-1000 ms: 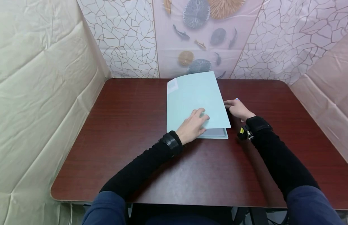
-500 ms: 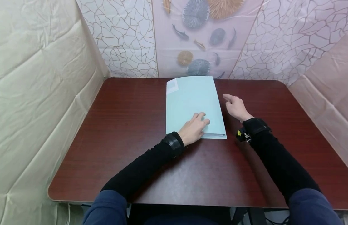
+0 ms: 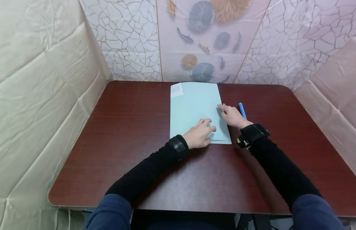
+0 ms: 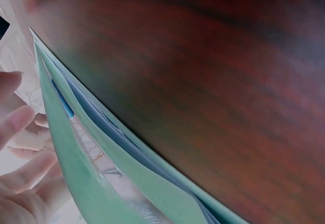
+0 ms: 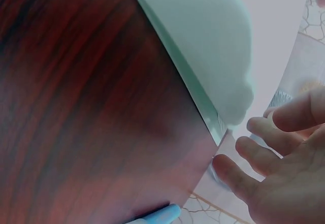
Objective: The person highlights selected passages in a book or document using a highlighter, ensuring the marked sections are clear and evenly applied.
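A pale mint-green folder [image 3: 192,105] lies on the table with its cover down and a white label [image 3: 176,90] at its far left corner. My left hand [image 3: 199,133] rests on the lower part of the cover, fingers spread and slightly bent. Over the folder's right edge is my right hand [image 3: 233,116], its fingers extended onto the cover. In the left wrist view the cover [image 4: 66,148] stands slightly raised along the edge, with sheets showing beneath it. Neither hand grips anything. Just beyond the right hand lies a blue pen [image 3: 242,111], partly hidden by that hand.
The brown wooden table [image 3: 117,153] extends to both sides of the folder. At its back edge hangs a patterned backdrop [image 3: 132,41]. Pale cloth screens stand left [image 3: 37,111] and right [image 3: 336,86].
The folder's raised cover has come down flat. My right hand lifted off its right edge, then moved left onto the cover, revealing the blue pen. My left hand stayed on the folder.
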{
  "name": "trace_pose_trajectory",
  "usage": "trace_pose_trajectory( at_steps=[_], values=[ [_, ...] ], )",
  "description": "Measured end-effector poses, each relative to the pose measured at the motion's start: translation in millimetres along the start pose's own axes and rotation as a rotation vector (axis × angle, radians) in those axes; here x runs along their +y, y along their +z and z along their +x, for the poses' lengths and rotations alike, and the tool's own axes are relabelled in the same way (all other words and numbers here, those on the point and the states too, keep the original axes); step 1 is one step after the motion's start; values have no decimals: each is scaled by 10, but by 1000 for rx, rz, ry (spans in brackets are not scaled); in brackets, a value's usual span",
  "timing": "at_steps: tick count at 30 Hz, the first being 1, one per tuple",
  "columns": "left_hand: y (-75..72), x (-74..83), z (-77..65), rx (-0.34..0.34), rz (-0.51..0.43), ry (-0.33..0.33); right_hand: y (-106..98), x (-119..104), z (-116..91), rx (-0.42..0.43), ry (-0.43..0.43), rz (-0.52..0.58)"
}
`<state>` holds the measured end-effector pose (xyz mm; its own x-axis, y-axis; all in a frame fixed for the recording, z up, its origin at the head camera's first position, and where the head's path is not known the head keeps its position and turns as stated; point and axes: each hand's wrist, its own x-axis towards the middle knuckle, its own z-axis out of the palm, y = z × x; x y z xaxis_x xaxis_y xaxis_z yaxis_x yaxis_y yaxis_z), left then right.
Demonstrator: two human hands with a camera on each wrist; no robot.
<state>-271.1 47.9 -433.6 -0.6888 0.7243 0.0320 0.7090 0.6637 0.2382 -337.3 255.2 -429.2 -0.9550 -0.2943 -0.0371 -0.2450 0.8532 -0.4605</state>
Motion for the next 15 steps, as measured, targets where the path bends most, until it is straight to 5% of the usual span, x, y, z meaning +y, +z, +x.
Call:
trace_pose_trajectory(
  at_steps=[15],
  values=[
    [-30,-7,-21,-23,-39,10,-30,-205,-160,88,-107,27]
  ],
)
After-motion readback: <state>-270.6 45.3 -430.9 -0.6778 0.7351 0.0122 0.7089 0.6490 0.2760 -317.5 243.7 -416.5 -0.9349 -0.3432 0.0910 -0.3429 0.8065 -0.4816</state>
